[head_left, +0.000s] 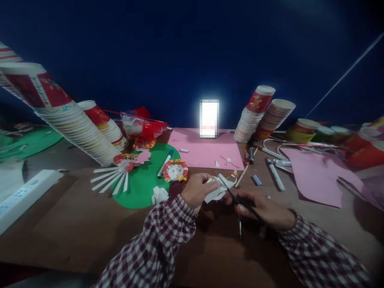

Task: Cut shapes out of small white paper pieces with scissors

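Observation:
My left hand (196,190), at the centre of the head view, pinches a white piece of cut paper (213,194) that looks like part of a paper cup. Black-handled scissors (247,206) are in my right hand (264,208), their blades pointing up and left against that white paper. A thin metallic tip hangs below the right fingers, and what it belongs to I cannot make out. Just left of my hands lies a round cup piece (175,171) with a red and yellow rim. A white paper scrap (160,195) rests near my left sleeve.
Stacked paper cups (78,124) lean at left, with another stack (250,114) at back right. A green sheet (135,200) holds a marker (165,164) and a cup cut into strips (118,176). Behind are a pink sheet (207,154) and a bright phone (209,119). A power strip (28,196) lies left.

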The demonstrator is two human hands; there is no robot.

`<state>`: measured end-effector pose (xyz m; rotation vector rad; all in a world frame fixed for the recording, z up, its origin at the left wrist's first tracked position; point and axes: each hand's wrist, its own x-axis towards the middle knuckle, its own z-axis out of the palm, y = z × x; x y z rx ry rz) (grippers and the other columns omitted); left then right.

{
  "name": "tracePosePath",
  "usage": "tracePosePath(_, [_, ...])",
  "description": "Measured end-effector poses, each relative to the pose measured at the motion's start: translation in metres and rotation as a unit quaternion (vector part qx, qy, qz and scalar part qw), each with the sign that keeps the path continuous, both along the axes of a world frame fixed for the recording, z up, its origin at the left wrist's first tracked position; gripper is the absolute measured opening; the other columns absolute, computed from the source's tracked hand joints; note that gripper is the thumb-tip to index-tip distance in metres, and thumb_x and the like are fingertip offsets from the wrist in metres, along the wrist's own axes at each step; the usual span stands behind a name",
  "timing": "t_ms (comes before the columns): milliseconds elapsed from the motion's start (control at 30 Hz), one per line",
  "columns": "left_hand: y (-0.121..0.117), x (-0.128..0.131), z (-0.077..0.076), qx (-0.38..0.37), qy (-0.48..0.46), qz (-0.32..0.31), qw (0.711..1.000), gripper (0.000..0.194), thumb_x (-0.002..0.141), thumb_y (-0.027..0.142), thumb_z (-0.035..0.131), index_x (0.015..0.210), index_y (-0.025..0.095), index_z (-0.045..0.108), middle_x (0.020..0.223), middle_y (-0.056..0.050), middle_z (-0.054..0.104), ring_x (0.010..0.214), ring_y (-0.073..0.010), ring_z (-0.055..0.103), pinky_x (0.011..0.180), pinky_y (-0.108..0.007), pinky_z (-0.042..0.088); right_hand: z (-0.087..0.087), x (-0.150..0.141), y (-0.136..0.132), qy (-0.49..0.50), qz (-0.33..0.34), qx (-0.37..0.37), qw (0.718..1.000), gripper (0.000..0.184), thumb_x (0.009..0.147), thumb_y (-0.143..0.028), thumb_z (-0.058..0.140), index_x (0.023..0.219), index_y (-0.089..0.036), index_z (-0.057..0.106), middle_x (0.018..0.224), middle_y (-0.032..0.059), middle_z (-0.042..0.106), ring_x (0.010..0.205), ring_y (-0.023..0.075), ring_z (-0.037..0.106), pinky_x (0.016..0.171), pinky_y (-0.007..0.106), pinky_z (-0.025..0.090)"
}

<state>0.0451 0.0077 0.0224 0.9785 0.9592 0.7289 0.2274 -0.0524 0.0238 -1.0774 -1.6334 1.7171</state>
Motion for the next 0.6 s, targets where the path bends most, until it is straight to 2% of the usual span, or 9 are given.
tracePosePath(133, [-0.0002, -0.0003, -0.0003, 0.003, -0.019, -0.015, 1.000, 0.016, 0.059, 0.026, 0.067, 0.059, 0.011, 0.060, 0.054, -0.003, 0.061, 0.047, -0.0099, 0.052, 0.046, -0.021, 0.037, 0.0010, -0.0008, 0.0006, -0.020, -0.012, 0.032, 0.999, 0.030, 0.083, -0.045, 0.054, 0.091, -0.016, 0.055, 0.077, -0.0002, 0.048, 0.062, 0.0107, 0.042, 0.055, 0.021, 0.037])
tracePosePath(267, [0.0003, -0.0015, -0.0011, 0.010, -0.018, -0.026, 0.999, 0.015, 0.059, 0.024, 0.067, 0.059, 0.011, 0.061, 0.054, -0.002, 0.061, 0.047, -0.0097, 0.052, 0.046, -0.020, 0.037, 0.0052, -0.0004, 0.0015, -0.054, -0.007, 0.072, 0.996, 0.030, 0.082, -0.045, 0.053, 0.090, -0.017, 0.057, 0.086, 0.0032, 0.056, 0.080, 0.0171, 0.052, 0.072, 0.027, 0.044])
tracePosePath(367, [0.0009, -0.0024, -0.0014, 0.010, -0.003, -0.026, 1.000, 0.016, 0.058, 0.025, 0.068, 0.060, 0.011, 0.061, 0.056, -0.002, 0.061, 0.048, -0.0096, 0.051, 0.046, -0.020, 0.037, 0.0080, 0.0006, 0.0019, -0.076, -0.001, 0.081, 0.994, 0.032, 0.083, -0.046, 0.052, 0.092, -0.017, 0.058, 0.088, 0.0047, 0.058, 0.087, 0.0210, 0.055, 0.079, 0.031, 0.045])
tracePosePath(600, [0.0010, -0.0019, -0.0004, -0.008, 0.001, -0.015, 1.000, 0.017, 0.056, 0.026, 0.069, 0.059, 0.011, 0.060, 0.053, -0.002, 0.060, 0.045, -0.0093, 0.050, 0.045, -0.021, 0.036, 0.0078, 0.0017, 0.0019, -0.079, 0.001, 0.090, 0.993, 0.029, 0.084, -0.042, 0.051, 0.094, -0.016, 0.059, 0.089, 0.0051, 0.060, 0.088, 0.0220, 0.056, 0.083, 0.035, 0.045])
